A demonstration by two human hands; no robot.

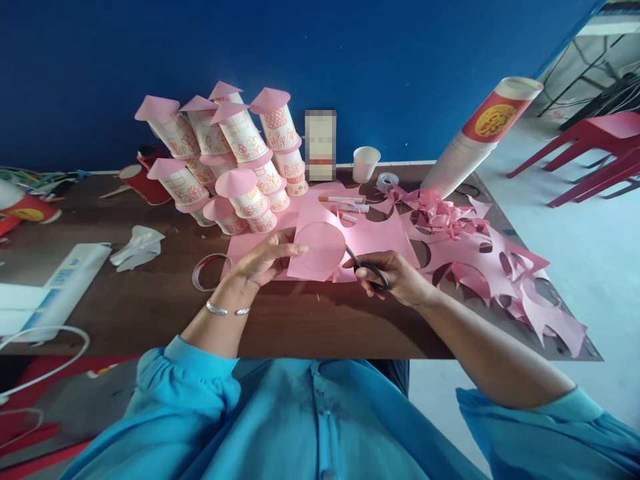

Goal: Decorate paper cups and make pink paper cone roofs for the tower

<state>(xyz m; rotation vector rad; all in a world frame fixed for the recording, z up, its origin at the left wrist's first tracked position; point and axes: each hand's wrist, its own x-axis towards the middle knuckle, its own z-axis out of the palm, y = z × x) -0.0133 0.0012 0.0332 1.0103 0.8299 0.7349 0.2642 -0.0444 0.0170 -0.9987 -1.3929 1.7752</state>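
Observation:
My left hand (270, 257) pinches the left edge of a piece of pink paper (320, 250) that has a circle drawn on it. In my right hand (387, 277) is a pair of scissors (373, 273) with black handles, its blades at the right edge of the circle. Part of the paper's right side is cut along the line. Under and behind it lie more pink sheets (370, 233). Several markers (345, 200) rest on those sheets, beyond my hands.
Paper-cup towers (240, 140) with pink cone roofs stand at the back left. Pink scraps (490, 260) cover the right side, near a tall stack of cups (475, 133). A single white cup (366, 163), a tape roll (387, 181), another tape roll (210, 272) and a power strip (75, 280) are also on the table.

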